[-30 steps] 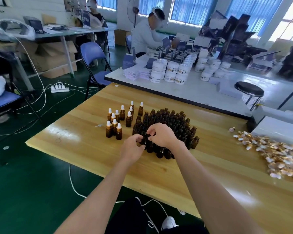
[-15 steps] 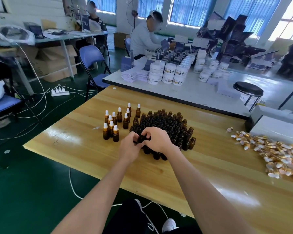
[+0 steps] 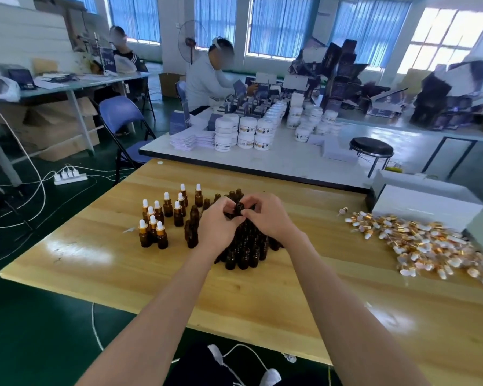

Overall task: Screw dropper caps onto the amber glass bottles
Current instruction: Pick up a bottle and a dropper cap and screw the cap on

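Head view. Left hand (image 3: 218, 222) and right hand (image 3: 269, 215) close together over the middle of the wooden tabletop (image 3: 95, 263), fingertips meeting on one small amber bottle (image 3: 239, 210).

Left hand: fingers curled, gripping the bottle from the left side. Right hand: thumb and fingers bent, pinching at the bottle's top. Presence of a cap under the right fingers: cannot tell, hidden by both hands. Bottle roughly upright, held over the stock below.

Directly beneath and in front of the wrists: uncapped bottles (image 3: 246, 246), dark amber, standing upright in a dense cluster on the tabletop, partly covered by both hands.

Left of that cluster: capped bottles (image 3: 162, 215), white bulbs and gold collars, upright in a loose group, with a few open bottles standing between the two lots.

Far right of the tabletop, well apart from the hands: dropper caps (image 3: 418, 243), gold and white, lying loose in a wide heap just beside a white box (image 3: 427, 204).

Beyond the tabletop: a white table (image 3: 290, 162) carrying stacked white jars (image 3: 243, 132), a seated person (image 3: 207, 79) at its far side, a black stool (image 3: 371, 147) to the right, a blue chair (image 3: 120, 112) and a power strip (image 3: 70, 176) on the green floor to the left.
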